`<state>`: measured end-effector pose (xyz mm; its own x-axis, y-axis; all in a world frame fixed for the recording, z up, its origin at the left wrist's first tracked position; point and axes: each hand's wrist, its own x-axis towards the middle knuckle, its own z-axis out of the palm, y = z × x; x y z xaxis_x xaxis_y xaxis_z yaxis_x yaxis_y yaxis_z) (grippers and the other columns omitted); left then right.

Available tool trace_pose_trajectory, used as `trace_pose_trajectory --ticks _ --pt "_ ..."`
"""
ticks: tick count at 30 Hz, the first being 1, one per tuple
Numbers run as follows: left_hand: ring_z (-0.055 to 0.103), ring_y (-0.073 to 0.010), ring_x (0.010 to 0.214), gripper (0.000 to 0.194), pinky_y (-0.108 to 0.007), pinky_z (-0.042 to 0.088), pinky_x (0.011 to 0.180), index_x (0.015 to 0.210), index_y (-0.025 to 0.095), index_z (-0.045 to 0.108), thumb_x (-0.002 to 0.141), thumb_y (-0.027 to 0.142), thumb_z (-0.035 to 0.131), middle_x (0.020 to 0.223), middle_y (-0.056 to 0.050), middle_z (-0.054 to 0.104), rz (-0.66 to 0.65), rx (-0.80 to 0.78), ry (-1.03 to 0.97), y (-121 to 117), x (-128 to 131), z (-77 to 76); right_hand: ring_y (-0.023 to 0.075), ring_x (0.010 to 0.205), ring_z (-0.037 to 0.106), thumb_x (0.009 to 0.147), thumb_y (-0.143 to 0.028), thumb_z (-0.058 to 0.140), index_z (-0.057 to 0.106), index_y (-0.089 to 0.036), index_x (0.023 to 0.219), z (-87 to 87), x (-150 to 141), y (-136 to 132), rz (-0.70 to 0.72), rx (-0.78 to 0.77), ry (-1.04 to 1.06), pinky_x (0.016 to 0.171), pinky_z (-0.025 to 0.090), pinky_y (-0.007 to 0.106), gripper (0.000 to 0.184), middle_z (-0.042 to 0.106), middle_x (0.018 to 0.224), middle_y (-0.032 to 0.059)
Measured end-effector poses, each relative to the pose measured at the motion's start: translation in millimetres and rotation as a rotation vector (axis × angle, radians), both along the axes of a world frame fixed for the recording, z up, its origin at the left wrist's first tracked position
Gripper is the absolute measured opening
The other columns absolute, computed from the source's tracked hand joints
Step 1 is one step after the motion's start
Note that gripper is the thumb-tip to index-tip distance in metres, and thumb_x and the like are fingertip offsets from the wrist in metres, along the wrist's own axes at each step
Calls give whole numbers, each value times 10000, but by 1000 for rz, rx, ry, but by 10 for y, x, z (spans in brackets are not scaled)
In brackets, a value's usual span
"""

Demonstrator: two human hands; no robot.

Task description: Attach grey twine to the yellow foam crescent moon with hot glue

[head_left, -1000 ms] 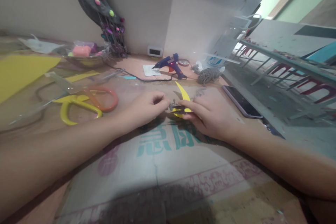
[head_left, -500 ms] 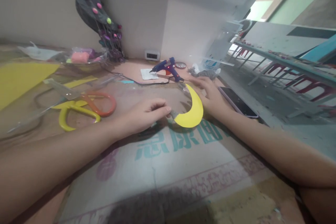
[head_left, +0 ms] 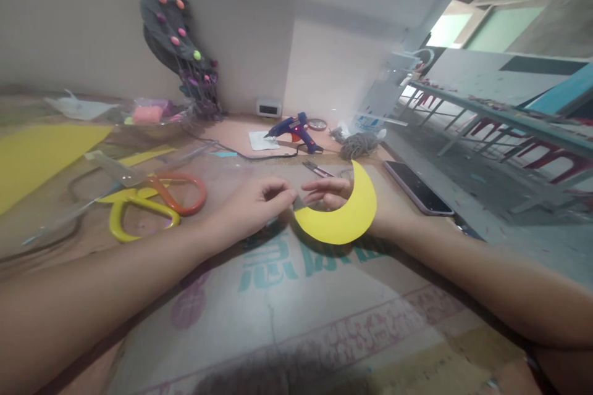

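Note:
A yellow paper crescent moon [head_left: 364, 216] hangs tilted above the cardboard [head_left: 222, 315]. My left hand [head_left: 266, 200] is closed in a pinch at its left tip, where a bit of grey yarn [head_left: 299, 202] shows against the fingers. Behind the crescent, partly covered by it, is my right hand [head_left: 330, 190], its fingers stretched to the left and apart. Whether those fingers touch the paper or the yarn, I cannot tell. Just beyond the right fingers, a small pair of thread snips [head_left: 317, 168] lies on the work surface.
Scissors with orange and yellow handles [head_left: 143, 216] lie at left beside yellow sheets [head_left: 41, 154]. At the back are a blue glue gun [head_left: 296, 131] with its cord, a small digital display [head_left: 269, 108] and a grey yarn ball [head_left: 359, 145]. A phone [head_left: 417, 188] rests at the right edge.
My right hand has put the snips down beyond the work and come back behind the crescent. The crescent has turned face-on and shifted right, its left tip still in my left hand.

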<state>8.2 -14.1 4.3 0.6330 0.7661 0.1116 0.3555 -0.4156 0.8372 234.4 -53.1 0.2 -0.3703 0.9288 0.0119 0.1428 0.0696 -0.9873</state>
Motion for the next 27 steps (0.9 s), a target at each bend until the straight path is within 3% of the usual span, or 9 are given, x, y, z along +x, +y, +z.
trace_pose_trajectory --ticks 4,8,17,27 --pt "479 -116 578 322 -220 324 501 736 176 577 886 421 431 656 20 556 -4 9 24 10 7 -9 111 596 641 690 -462 763 702 -163 945 29 -71 -38 -59 -139 -21 554 512 218 398 701 721 20" --pt "483 -128 594 325 -227 334 519 751 175 589 882 428 431 648 17 545 -33 10 31 20 11 -27 106 556 622 621 -445 807 691 -151 744 65 -111 -61 -173 -137 -92 519 497 212 338 686 665 16" --pt "508 -127 605 306 -225 364 548 738 177 578 884 413 447 647 24 579 -75 -27 1 0 0 -4 117 572 612 664 -518 751 706 -166 764 -123 -29 55 -252 30 -233 521 486 223 369 691 687 22" --pt "494 -131 642 300 -244 362 592 729 173 540 906 379 414 677 15 571 -122 -102 4 -36 -5 28 104 627 598 764 -438 688 675 -184 763 24 -100 -59 -231 36 -284 583 476 206 254 690 721 3"
